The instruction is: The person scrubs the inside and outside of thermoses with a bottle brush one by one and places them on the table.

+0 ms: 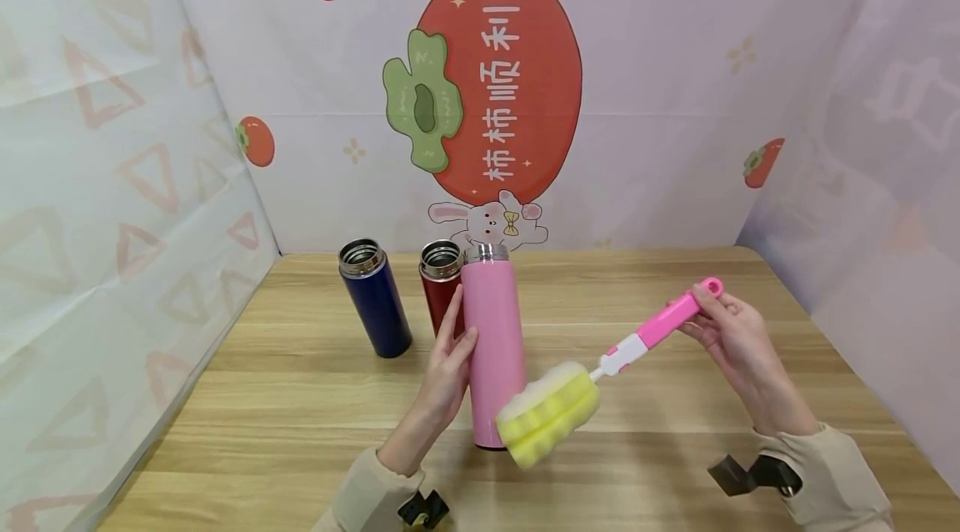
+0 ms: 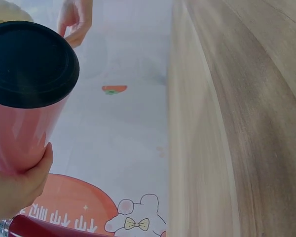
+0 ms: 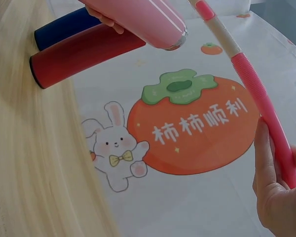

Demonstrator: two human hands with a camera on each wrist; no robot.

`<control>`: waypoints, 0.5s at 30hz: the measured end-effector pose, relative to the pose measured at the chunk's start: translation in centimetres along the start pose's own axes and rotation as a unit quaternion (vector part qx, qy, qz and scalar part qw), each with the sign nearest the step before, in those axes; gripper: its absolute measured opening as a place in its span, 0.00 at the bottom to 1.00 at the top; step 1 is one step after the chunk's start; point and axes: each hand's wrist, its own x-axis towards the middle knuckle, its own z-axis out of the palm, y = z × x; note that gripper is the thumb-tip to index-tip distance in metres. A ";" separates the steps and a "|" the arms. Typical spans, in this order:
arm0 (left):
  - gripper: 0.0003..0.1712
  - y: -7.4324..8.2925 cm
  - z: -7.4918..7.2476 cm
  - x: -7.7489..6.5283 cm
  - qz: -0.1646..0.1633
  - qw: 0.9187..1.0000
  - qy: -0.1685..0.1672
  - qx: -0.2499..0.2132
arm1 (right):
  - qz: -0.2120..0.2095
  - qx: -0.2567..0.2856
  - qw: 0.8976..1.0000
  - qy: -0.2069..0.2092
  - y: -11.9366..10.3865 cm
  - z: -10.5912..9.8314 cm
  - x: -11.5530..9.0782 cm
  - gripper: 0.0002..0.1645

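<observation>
My left hand (image 1: 444, 378) grips a tall pink thermos bottle (image 1: 495, 332), its fingers and thumb round the side. The bottle has a bare steel mouth at the top, and its black base (image 2: 32, 64) shows in the left wrist view, raised off the table. By the end of its pink handle (image 1: 670, 320), my right hand (image 1: 738, 340) holds a bottle brush whose yellow and white sponge head (image 1: 551, 411) points down to the left. In the head view the sponge overlaps the bottle's lower right side. The right wrist view shows the handle (image 3: 266, 108) between fingers and thumb.
A dark blue thermos bottle (image 1: 378, 307) stands lidless at the left on the wood-grain table (image 1: 300, 415). Just behind the pink bottle is a dark red one (image 1: 441, 290), also lidless and partly hidden. Printed cloth walls (image 1: 637, 140) close off the back and both sides.
</observation>
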 end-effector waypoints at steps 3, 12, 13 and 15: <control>0.34 0.0 0.0 0.0 -0.009 1.000 0.003 0.000 | -0.010 0.001 1.000 0.001 0.1 0.1 0.0 0.11; 0.34 -0.1 0.1 -0.1 -0.023 1.000 0.003 0.019 | -0.049 0.052 0.996 0.044 -0.5 0.7 0.7 0.09; 0.34 -0.1 0.1 -0.1 -0.025 0.999 0.003 0.020 | -0.054 0.058 0.996 0.047 -0.6 0.7 0.8 0.09; 0.34 -0.1 0.1 -0.1 -0.027 0.999 0.002 0.021 | -0.064 0.074 0.994 0.050 -0.9 0.9 0.9 0.08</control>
